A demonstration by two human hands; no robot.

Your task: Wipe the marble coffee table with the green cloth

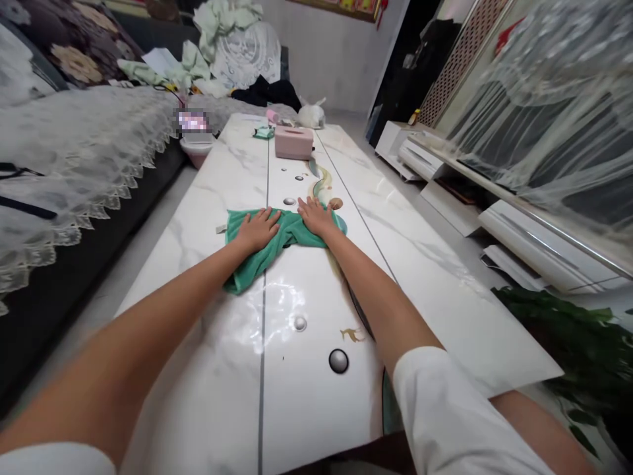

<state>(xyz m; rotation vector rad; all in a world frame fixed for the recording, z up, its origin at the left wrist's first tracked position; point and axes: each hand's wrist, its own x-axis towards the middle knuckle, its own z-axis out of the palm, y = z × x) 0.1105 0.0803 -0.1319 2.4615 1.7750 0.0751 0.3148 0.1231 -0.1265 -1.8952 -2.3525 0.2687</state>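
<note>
A green cloth (250, 267) lies rumpled across the middle of a white marble-patterned table (208, 369). My left hand (258, 229) rests flat on the cloth's left part, fingers spread. On its right part my right hand (316, 218) presses down, also with fingers stretched out, some reaching past the far edge onto the tabletop. A small white tag sticks out at the cloth's left corner. Both palms hide the cloth beneath them.
A pink tissue box (293, 142) stands farther along the table, with a green packet (264, 132) and a white plastic bag (311, 115) near it. A lace-covered sofa (89, 132) runs along the left. On the right are a white cabinet (544, 244) and a leafy plant (568, 349).
</note>
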